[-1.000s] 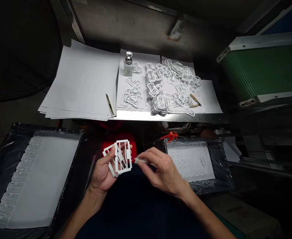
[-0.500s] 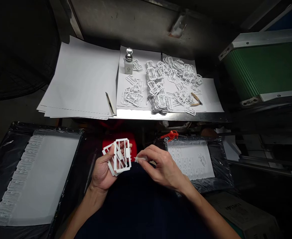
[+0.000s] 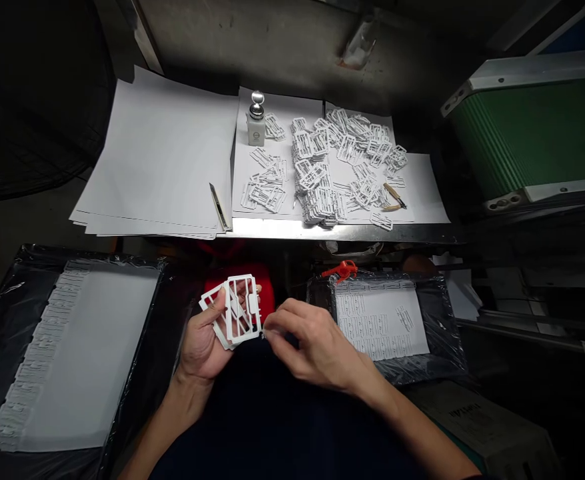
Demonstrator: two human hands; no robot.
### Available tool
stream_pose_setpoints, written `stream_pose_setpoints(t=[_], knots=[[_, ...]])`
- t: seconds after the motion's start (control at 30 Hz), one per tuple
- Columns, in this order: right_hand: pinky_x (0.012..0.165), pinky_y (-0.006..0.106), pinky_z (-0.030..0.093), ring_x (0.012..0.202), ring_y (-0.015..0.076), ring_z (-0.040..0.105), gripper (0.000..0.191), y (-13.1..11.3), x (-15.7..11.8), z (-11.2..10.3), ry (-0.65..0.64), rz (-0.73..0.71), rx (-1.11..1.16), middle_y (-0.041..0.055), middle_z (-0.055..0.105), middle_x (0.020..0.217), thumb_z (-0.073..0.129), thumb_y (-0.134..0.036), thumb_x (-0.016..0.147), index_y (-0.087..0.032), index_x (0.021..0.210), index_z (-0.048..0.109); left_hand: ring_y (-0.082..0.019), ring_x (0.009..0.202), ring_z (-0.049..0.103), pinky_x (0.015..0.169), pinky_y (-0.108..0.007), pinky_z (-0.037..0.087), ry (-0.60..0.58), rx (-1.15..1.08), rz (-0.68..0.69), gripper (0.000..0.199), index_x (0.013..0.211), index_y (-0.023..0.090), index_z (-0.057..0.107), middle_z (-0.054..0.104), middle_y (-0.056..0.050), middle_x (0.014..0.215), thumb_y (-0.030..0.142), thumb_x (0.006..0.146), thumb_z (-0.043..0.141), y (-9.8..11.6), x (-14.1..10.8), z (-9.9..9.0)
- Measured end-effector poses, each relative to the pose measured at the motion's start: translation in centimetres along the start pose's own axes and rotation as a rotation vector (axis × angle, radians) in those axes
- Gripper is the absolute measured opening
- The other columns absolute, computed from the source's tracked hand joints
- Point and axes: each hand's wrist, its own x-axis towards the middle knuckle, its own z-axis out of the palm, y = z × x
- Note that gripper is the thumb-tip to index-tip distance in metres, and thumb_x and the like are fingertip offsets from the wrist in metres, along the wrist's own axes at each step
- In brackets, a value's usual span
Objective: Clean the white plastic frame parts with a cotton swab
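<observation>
My left hand (image 3: 205,343) is closed around a few flat white plastic frames (image 3: 244,308), fanned out with their slotted faces towards me. The thumb presses on their left side. Just right of the frames' lower right edge is my right hand (image 3: 312,343), its thumb and fingers pinched together. Between those fingertips sits a small white wad, now mostly hidden by the fingers; whether it touches the frames I cannot tell. A red surface (image 3: 267,287) lies below and behind the frames.
On the bench ahead are piled white frames (image 3: 317,177), a pump bottle (image 3: 256,127), a box cutter (image 3: 218,207), nippers (image 3: 395,197) and paper sheets (image 3: 162,153). Black-lined trays with frames on paper (image 3: 87,373) flank me. An orange-red air gun (image 3: 342,270) hangs by the right tray.
My right hand has moved left, bringing its fingertips close to the frames' edge; the white wad is less visible. The left hand with the frames has shifted slightly left.
</observation>
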Motion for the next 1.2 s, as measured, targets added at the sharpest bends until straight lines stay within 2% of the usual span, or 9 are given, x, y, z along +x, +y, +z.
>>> stream_pose_setpoints(t=[0.1, 0.23, 0.43, 0.63, 0.8, 0.97, 1.1, 1.2], knots=[[0.069, 0.024, 0.044, 0.076, 0.0117, 0.053, 0.018, -0.1, 0.3, 0.2, 0.058, -0.017, 0.039, 0.0034, 0.056, 0.087, 0.045, -0.023, 0.087, -0.018, 0.099, 0.058, -0.027, 0.091, 0.063, 0.079, -0.039, 0.055, -0.010, 0.007, 0.004, 0.033, 0.106, 0.008, 0.062, 0.064, -0.017, 0.103, 0.022, 0.091, 0.037, 0.1, 0.1, -0.2], [0.075, 0.026, 0.046, 0.084, 0.0148, 0.053, 0.021, 0.0, 0.4, 0.6, 0.038, -0.106, -0.025, 0.0072, 0.056, 0.091, 0.042, -0.022, 0.088, -0.014, 0.100, 0.058, -0.027, 0.091, 0.063, 0.077, -0.038, 0.055, -0.010, 0.024, 0.028, 0.034, 0.108, 0.007, 0.061, 0.064, -0.018, 0.103, 0.022, 0.092, 0.035, 0.2, 0.1, -0.3], [0.074, 0.026, 0.046, 0.081, 0.0137, 0.053, 0.020, 0.3, 0.0, 0.2, 0.178, -0.050, 0.026, 0.0064, 0.056, 0.091, 0.046, -0.020, 0.087, -0.016, 0.103, 0.058, -0.029, 0.092, 0.062, 0.076, -0.040, 0.055, -0.006, 0.023, 0.024, 0.032, 0.108, 0.007, 0.060, 0.064, -0.018, 0.102, 0.022, 0.091, 0.038, 0.2, -0.1, -0.2], [0.072, 0.027, 0.047, 0.080, 0.0149, 0.053, 0.020, 0.3, 0.0, 1.3, 0.116, -0.148, -0.002, 0.0081, 0.057, 0.089, 0.044, -0.019, 0.087, -0.013, 0.098, 0.059, -0.027, 0.091, 0.062, 0.074, -0.036, 0.056, -0.003, 0.033, 0.030, 0.035, 0.110, 0.006, 0.059, 0.063, -0.019, 0.104, 0.022, 0.092, 0.033, -0.1, 0.1, -0.1], [0.072, 0.026, 0.047, 0.080, 0.0145, 0.053, 0.020, 0.4, -0.1, 1.0, 0.203, -0.099, -0.029, 0.0079, 0.056, 0.090, 0.045, -0.018, 0.086, -0.013, 0.101, 0.058, -0.027, 0.091, 0.062, 0.077, -0.038, 0.055, -0.013, 0.041, 0.016, 0.034, 0.112, 0.006, 0.058, 0.063, -0.018, 0.103, 0.022, 0.092, 0.035, -0.2, -0.1, 0.0], [0.071, 0.028, 0.048, 0.080, 0.0157, 0.054, 0.020, 0.3, -0.3, 1.2, 0.137, -0.173, -0.047, 0.0087, 0.058, 0.089, 0.045, -0.019, 0.086, -0.013, 0.099, 0.059, -0.026, 0.089, 0.063, 0.081, -0.038, 0.054, 0.017, 0.025, 0.033, 0.034, 0.107, 0.004, 0.060, 0.064, -0.019, 0.099, 0.019, 0.092, 0.034, -0.2, -0.3, 0.4], [0.072, 0.028, 0.048, 0.080, 0.0143, 0.053, 0.019, 1.0, -0.6, 0.9, 0.272, -0.116, -0.004, 0.0071, 0.057, 0.090, 0.049, -0.017, 0.085, -0.016, 0.101, 0.058, -0.028, 0.093, 0.062, 0.085, -0.043, 0.051, -0.023, -0.007, 0.010, 0.033, 0.110, 0.007, 0.060, 0.064, -0.017, 0.102, 0.021, 0.091, 0.037, -0.2, -0.2, 0.0], [0.072, 0.027, 0.047, 0.080, 0.0133, 0.054, 0.017, 1.3, -0.8, 0.6, 0.314, -0.111, 0.040, 0.0062, 0.057, 0.089, 0.052, -0.015, 0.084, -0.016, 0.099, 0.059, -0.028, 0.094, 0.062, 0.084, -0.043, 0.052, -0.027, -0.016, 0.008, 0.034, 0.108, 0.009, 0.061, 0.064, -0.017, 0.103, 0.022, 0.091, 0.035, -0.1, -0.4, -0.1]])
